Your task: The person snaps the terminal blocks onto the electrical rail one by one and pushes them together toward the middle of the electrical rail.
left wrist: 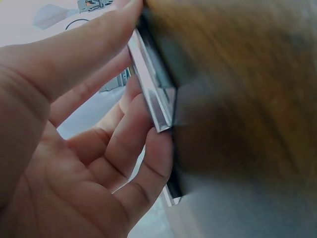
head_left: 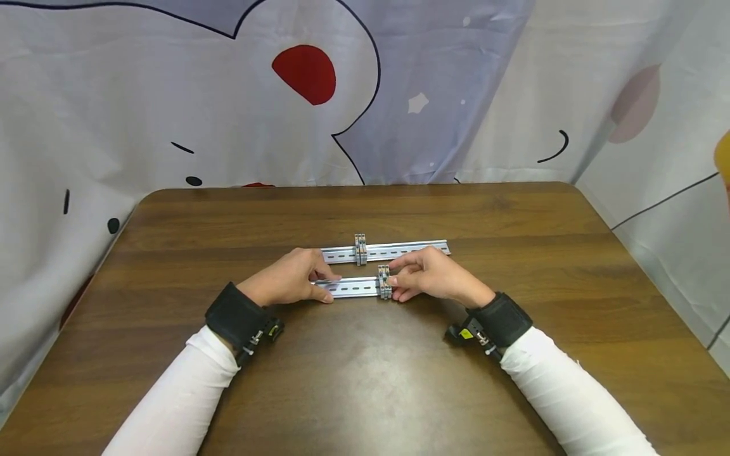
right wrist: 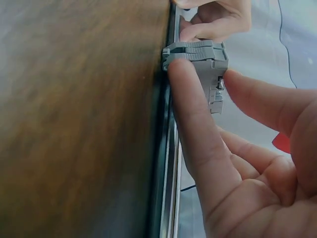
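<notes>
A slotted metal DIN rail (head_left: 355, 287) lies across the table in front of me. My left hand (head_left: 293, 278) holds its left end, with thumb and fingers at opposite edges of the rail (left wrist: 154, 94) in the left wrist view. Grey terminal blocks (head_left: 384, 282) sit across the rail toward its right. My right hand (head_left: 433, 275) pinches these blocks (right wrist: 198, 52) between thumb and a finger in the right wrist view. Just behind lies a second DIN rail (head_left: 405, 251), which also carries terminal blocks (head_left: 360, 249). Its left end is hidden behind my left hand.
Brown wood-grain table (head_left: 365, 380) spreads around both rails, its far edge rounded at the corners. A printed cloth (head_left: 445, 82) hangs behind it and along the sides. Black straps (head_left: 238, 318) with small cameras are on both wrists.
</notes>
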The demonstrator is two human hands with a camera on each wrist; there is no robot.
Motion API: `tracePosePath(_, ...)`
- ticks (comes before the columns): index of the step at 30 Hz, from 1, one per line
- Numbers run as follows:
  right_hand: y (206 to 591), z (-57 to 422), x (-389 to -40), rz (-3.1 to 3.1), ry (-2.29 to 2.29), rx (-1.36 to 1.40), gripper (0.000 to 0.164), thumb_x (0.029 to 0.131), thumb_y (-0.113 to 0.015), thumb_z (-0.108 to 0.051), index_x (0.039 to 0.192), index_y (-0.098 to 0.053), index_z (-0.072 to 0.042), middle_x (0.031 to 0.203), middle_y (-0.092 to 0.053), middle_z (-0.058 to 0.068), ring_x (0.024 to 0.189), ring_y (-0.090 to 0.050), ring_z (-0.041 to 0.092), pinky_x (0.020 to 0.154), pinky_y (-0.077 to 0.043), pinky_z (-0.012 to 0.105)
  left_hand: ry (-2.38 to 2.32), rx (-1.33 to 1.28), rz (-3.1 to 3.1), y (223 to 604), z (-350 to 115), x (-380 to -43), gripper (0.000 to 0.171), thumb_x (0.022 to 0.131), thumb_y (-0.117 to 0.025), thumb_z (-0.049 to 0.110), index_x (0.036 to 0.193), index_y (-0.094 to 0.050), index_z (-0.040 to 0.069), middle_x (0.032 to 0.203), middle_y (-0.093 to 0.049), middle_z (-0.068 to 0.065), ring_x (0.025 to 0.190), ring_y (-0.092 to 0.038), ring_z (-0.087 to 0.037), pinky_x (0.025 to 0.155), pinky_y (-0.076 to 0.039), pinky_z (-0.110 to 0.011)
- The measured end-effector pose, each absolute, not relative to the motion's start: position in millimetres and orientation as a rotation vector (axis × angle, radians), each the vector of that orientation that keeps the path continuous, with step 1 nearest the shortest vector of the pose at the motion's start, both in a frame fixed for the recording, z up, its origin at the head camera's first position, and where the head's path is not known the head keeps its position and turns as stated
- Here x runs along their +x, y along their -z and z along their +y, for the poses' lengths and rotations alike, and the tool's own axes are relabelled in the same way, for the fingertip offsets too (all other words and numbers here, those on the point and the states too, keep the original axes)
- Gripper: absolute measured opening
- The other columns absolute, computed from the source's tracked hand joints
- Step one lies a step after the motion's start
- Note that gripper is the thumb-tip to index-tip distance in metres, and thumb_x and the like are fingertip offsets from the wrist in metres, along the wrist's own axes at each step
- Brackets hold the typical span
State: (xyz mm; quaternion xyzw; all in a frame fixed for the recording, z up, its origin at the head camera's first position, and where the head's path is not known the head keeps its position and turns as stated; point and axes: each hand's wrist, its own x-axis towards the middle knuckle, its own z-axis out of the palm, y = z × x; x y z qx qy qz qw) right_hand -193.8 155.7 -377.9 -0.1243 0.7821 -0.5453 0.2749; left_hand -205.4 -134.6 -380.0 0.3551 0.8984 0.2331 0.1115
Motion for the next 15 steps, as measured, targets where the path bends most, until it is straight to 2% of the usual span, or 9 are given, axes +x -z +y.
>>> tracePosePath(4,379,162,-191,2.209,1.428,-0.387,0.040,0.097,-0.062,-0.013,0.132,-0.057,0.005,0.101,-0.073,0.028,0.082,-0.075,0.032,0.072,-0.061,0.040,-0.580,1.057,2.674,380,-132,-201,0.037,0.079,-0.082,0.025,0.113,-0.076,0.011,0.095,-0.067,-0.009,0.085,-0.063,-0.022,0.072,-0.050,-0.030)
tracePosePath(8,377,180,-179,2.676,1.277,-0.631,0.037,0.094,-0.067,-0.022,0.124,-0.065,0.000,0.098,-0.076,0.019,0.081,-0.075,0.027,0.070,-0.061,0.036,-0.532,1.079,2.781,378,-132,-190,0.043,0.083,-0.077,0.039,0.119,-0.074,0.015,0.099,-0.066,-0.006,0.084,-0.062,-0.019,0.071,-0.049,-0.029)
tracePosePath(11,370,201,-169,3.141,0.940,-0.789,0.051,0.087,-0.074,-0.032,0.130,-0.063,-0.008,0.117,-0.073,0.011,0.105,-0.069,0.025,0.085,-0.056,0.041,-0.556,1.092,2.983,373,-140,-183,0.051,0.085,-0.071,0.050,0.126,-0.069,0.020,0.109,-0.065,-0.007,0.095,-0.061,-0.022,0.077,-0.051,-0.036)
tracePosePath(13,365,215,-167,3.329,0.666,-0.837,0.069,0.082,-0.075,-0.043,0.141,-0.053,-0.015,0.139,-0.060,0.010,0.129,-0.054,0.028,0.102,-0.045,0.049,-0.537,1.064,3.127,373,-149,-179,0.061,0.085,-0.066,0.057,0.136,-0.060,0.025,0.127,-0.060,-0.009,0.112,-0.057,-0.027,0.090,-0.048,-0.046)
tracePosePath(15,363,227,-168,3.409,0.370,-0.849,0.086,0.078,-0.071,-0.056,0.151,-0.040,-0.022,0.157,-0.039,0.009,0.145,-0.033,0.030,0.113,-0.030,0.054,-0.457,1.008,3.219,378,-160,-178,0.072,0.084,-0.061,0.064,0.146,-0.046,0.032,0.148,-0.047,-0.009,0.133,-0.044,-0.033,0.103,-0.037,-0.058)
